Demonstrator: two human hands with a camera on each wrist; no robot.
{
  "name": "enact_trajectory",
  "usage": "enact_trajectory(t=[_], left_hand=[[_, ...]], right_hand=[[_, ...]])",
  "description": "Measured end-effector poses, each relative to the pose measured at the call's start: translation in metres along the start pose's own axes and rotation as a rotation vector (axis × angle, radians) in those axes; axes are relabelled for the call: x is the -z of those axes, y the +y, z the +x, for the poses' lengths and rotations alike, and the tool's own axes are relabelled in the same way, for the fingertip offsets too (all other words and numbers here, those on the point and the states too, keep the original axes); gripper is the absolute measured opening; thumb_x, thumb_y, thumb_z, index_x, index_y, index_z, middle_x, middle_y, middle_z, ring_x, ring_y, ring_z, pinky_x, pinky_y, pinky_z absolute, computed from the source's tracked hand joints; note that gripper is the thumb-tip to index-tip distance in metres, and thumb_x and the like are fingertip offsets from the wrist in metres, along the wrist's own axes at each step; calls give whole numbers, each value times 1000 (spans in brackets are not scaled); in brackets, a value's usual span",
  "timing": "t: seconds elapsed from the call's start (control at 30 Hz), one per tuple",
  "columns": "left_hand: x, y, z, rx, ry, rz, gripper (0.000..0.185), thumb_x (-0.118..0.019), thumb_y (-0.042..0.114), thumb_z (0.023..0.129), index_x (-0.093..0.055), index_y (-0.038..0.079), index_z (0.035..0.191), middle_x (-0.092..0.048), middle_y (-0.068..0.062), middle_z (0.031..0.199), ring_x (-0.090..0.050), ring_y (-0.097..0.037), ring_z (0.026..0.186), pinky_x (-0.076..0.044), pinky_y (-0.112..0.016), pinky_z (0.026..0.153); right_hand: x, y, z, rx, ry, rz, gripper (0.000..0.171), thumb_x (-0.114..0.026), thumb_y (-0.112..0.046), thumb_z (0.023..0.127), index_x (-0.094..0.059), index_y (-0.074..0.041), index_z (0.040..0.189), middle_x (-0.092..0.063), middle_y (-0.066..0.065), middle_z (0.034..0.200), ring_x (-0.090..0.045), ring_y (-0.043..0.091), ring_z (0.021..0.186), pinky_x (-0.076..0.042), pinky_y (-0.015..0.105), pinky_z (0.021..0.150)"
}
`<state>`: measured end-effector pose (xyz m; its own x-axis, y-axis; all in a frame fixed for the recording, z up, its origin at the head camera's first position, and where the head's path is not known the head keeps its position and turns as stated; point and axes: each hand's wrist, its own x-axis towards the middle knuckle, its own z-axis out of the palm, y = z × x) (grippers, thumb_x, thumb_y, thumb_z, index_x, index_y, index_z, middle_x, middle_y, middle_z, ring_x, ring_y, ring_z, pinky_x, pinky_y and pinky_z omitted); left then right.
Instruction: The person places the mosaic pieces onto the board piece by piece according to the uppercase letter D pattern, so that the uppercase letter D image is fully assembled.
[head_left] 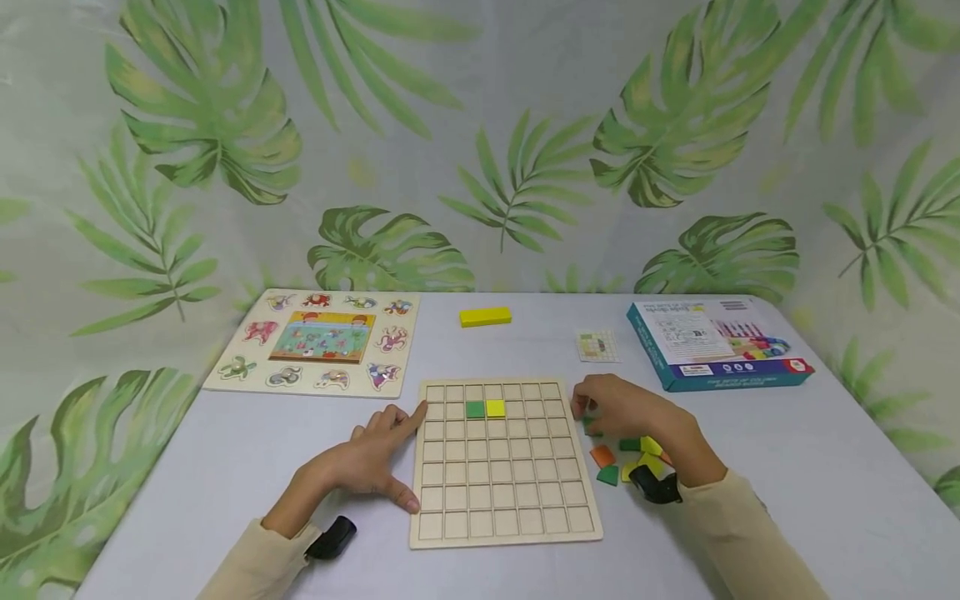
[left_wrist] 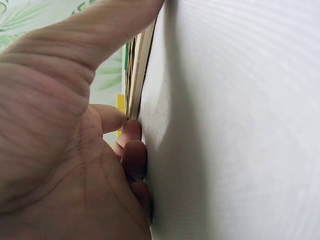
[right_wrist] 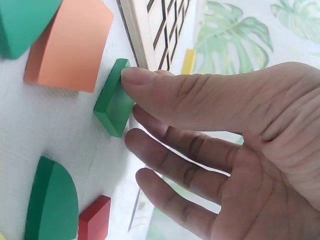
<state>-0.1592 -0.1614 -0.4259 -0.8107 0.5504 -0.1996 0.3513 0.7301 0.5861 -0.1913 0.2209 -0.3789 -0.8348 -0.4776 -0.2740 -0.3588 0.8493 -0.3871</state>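
Observation:
A wooden grid board lies in the middle of the white table, with a green tile and a yellow tile side by side in its second row. My left hand rests flat on the table with straight fingers, thumb and index finger against the board's left edge. To the right of the board, my right hand reaches into a small heap of coloured pieces. In the right wrist view its thumb and index finger pinch a square green tile that lies on the table.
Loose pieces lie by my right wrist: orange, green, yellow. Behind the board are a yellow block, a small pattern card, a blue box and an animal puzzle board. A leaf-print cloth backs the table.

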Motion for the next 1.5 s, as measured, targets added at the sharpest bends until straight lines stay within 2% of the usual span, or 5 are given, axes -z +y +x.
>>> enact_trajectory(t=[0.5,0.77,1.0,1.3,1.5], left_hand=[[2,4,-3,14,0,-21,136,-95,46,56,-18,9,161,-41,-8,124,-35,-22,107,-27,-37,79],[5,5,-1,1,-17,-11,135,-94,46,58,-16,8,161,-39,-7,124,-34,-22,108,-25,-37,80],[7,5,-3,-20,10,-27,135,-94,48,57,-18,7,161,-40,-8,122,-35,-22,106,-24,-36,78],[3,3,-2,-10,5,-31,136,-95,47,56,-17,8,161,-40,-8,122,-34,-22,106,-25,-37,79],[1,2,1,4,3,-20,136,-95,46,56,-17,9,161,-40,-8,123,-34,-21,107,-25,-37,78]], right_hand=[[2,4,0,-9,-27,56,17,-76,0,85,-65,-10,94,-62,0,86,-52,15,80,-48,32,77],[2,3,0,-34,2,12,18,-78,-2,83,-63,-9,90,-59,0,83,-50,15,77,-46,32,74],[11,-2,2,-41,12,-19,18,-83,-6,79,-65,-10,80,-56,0,73,-49,15,69,-43,29,65],[22,-14,13,87,33,-61,18,-82,-6,81,-65,-9,78,-55,-2,68,-48,11,61,-41,26,59],[20,-31,26,154,69,-119,17,-78,-10,86,-62,-10,82,-53,-2,71,-45,11,66,-39,27,64]])
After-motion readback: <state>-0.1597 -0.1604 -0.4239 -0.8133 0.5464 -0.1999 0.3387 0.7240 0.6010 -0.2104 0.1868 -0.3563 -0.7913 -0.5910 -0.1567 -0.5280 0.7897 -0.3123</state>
